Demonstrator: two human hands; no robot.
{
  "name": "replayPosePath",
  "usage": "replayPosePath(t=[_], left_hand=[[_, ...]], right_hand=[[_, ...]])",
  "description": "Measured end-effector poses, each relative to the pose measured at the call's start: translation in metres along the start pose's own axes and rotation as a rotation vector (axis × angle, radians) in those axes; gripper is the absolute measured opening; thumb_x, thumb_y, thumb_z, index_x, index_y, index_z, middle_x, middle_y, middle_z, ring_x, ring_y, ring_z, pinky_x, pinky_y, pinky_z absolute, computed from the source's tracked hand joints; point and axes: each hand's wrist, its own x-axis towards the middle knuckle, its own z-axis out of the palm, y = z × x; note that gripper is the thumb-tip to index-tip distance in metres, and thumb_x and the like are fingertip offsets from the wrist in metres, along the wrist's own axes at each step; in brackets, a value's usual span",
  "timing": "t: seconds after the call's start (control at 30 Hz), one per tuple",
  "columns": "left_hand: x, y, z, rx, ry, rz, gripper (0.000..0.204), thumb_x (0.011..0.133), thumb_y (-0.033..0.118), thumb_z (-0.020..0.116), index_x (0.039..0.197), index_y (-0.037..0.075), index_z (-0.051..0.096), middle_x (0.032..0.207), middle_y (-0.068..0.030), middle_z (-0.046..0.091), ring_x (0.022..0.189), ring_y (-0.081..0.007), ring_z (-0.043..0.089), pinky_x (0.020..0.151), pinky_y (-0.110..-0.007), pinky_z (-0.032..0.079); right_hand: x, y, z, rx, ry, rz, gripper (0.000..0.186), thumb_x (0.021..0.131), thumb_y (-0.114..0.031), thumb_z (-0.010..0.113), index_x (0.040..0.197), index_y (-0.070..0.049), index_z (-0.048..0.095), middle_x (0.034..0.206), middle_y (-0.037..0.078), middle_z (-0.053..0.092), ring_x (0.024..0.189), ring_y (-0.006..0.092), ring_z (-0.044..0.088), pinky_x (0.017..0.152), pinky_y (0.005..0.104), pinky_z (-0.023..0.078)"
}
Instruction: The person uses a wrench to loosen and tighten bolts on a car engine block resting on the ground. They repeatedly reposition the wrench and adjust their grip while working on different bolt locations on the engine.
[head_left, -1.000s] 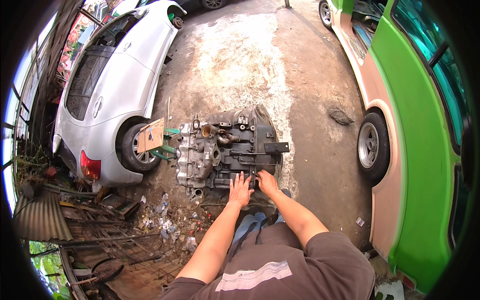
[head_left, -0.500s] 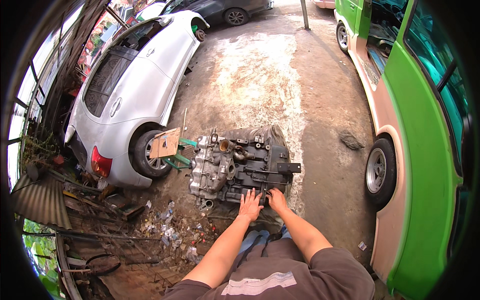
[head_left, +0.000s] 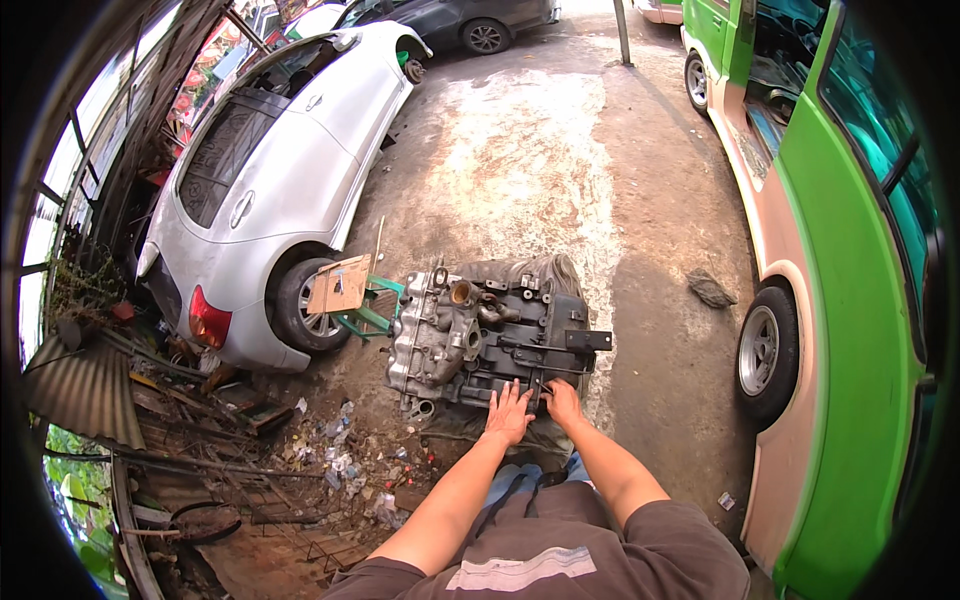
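- Nearest: the person's brown shirt point(head_left: 660, 550) with a pale grey band across it; blue trousers point(head_left: 512, 485) show just beyond.
- Left hand point(head_left: 510, 413): palm down, fingers extended and somewhat spread, resting on the near edge of the engine point(head_left: 497, 345); grips nothing visible.
- Right hand point(head_left: 563, 402): just beside the left, fingers curled in at the same near edge. Fingertips partly hidden; cannot tell how far they close or whether they hold a small part.
- Engine: on the ground in front of the person, silvery section to the left, dark block to the right; a flat black bracket point(head_left: 588, 341) juts out at its right end.
- Crumpled dark sheet point(head_left: 556, 268): under the engine, showing past its far side.
- Left of engine: green stool point(head_left: 378, 310), a brown board point(head_left: 340, 285) on it; scattered litter point(head_left: 345, 455) lies nearer.
- Beyond at left: silver car point(head_left: 285, 175). At right: green-and-tan van point(head_left: 850, 270).
- Farthest: dark car point(head_left: 440, 25) and upright post point(head_left: 622, 32).
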Motion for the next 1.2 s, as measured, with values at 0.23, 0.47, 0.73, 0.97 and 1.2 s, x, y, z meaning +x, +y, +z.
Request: replayPosePath(t=[0.23,0.47,0.73,0.97,1.2], left_hand=[[0.0,0.001,0.001,0.004,-0.007,-0.007,0.066,0.096,0.035,0.06,0.153,0.019,0.032,0.164,-0.0143,0.014,0.152,-0.0332,0.01,0.122,-0.053,0.008],[0.0,0.001,-0.001,-0.007,-0.01,-0.001,0.065,0.096,0.035,0.06,0.153,0.019,0.031,0.164,-0.0141,0.013,0.152,-0.0332,0.01,0.122,-0.054,0.008],[0.001,-0.001,0.002,-0.004,-0.002,0.005,0.064,0.096,0.036,0.06,0.152,0.02,0.033,0.164,-0.0147,0.013,0.152,-0.0336,0.009,0.121,-0.054,0.008],[0.0,0.0,-0.001,0.013,-0.027,0.007,0.065,0.096,0.036,0.059,0.153,0.019,0.032,0.164,-0.0152,0.013,0.152,-0.0342,0.008,0.121,-0.055,0.007],[0.001,0.0,-0.002,0.019,-0.005,0.03,0.065,0.096,0.036,0.059,0.153,0.018,0.032,0.164,-0.0155,0.013,0.152,-0.0347,0.008,0.121,-0.055,0.008]], right_hand=[[-0.003,0.0,0.001,-0.008,0.018,0.017,0.026,0.082,-0.011,0.071,0.104,0.0,0.067,0.105,0.021,0.064,0.097,0.0418,0.062,0.084,0.0467,0.051],[-0.011,-0.011,0.002,-0.037,0.064,0.089,0.026,0.08,-0.009,0.072,0.104,-0.001,0.066,0.104,0.02,0.063,0.096,0.0421,0.062,0.082,0.0471,0.051],[-0.007,-0.004,0.005,-0.036,0.037,0.038,0.018,0.084,-0.01,0.069,0.1,-0.002,0.066,0.104,0.018,0.065,0.097,0.0415,0.063,0.083,0.048,0.052],[-0.007,-0.006,0.001,0.008,-0.011,0.12,0.023,0.085,-0.009,0.068,0.106,-0.001,0.065,0.108,0.019,0.064,0.101,0.0421,0.062,0.085,0.0483,0.052],[-0.005,-0.004,0.0,-0.008,-0.026,0.066,0.025,0.087,-0.012,0.066,0.108,0.001,0.065,0.109,0.02,0.064,0.101,0.0436,0.062,0.085,0.0486,0.051]])
